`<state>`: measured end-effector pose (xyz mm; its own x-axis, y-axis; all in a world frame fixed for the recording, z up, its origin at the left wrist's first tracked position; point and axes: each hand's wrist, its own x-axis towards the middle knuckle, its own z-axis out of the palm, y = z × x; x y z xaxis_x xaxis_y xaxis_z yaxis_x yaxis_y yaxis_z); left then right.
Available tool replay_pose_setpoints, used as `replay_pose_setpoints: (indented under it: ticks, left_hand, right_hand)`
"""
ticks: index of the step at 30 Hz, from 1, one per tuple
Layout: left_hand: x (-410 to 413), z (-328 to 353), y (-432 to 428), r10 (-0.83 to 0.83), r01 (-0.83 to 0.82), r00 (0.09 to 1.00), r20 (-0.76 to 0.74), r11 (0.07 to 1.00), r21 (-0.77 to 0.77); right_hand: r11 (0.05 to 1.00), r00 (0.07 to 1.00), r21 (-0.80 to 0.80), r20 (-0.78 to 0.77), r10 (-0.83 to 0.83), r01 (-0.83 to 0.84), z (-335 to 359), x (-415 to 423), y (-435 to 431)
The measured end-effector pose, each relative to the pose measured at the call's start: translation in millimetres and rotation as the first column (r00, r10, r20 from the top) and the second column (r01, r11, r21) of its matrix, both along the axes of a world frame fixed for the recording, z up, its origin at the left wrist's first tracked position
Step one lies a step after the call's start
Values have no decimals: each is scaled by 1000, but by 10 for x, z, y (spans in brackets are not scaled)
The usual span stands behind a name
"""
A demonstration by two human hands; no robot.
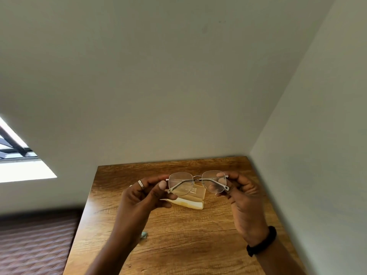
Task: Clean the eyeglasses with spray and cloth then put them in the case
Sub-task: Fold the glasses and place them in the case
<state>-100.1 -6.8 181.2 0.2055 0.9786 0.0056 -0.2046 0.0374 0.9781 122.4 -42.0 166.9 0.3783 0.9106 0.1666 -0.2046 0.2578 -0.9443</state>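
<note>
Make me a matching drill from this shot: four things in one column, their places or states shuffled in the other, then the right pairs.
Things
1. eyeglasses
2. case
3. ring
4. wristband

Places or states
A. black, on the right wrist
B. lying open on the table
C. held up between the left hand and the right hand
D. on a finger of the left hand

Pairs: 1-C, 2-B, 3-D, 4-A

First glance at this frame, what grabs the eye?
The eyeglasses, held up at lower centre, with the left hand and the right hand each pinching one end. Just behind them an open pale yellow case lies on the wooden table. A black band circles the right wrist.
</note>
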Motion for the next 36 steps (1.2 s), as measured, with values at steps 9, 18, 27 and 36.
replay_pose_setpoints:
  ticks: [9,18,27,36]
  left_hand:
    - [84,-277,175,22,-26,997,-70,998,-57]
    - [288,-1202,837,-82,33,991,-107,915,-402]
    - [563,-1875,1177,-83,-133,776,-625,947,-291]
    - [522,-2005,1111,-80,-106,587,-805,979,-175]
  right_hand:
    - [984,995,-154,-42,-95,87,-416,-57,76]
    - [883,723,-385,686,79,269,-1491,218,468]
    - [772,645,-560,715,269,300,-2063,263,755]
    - [738,650,-618,684,333,272,-2250,315,743]
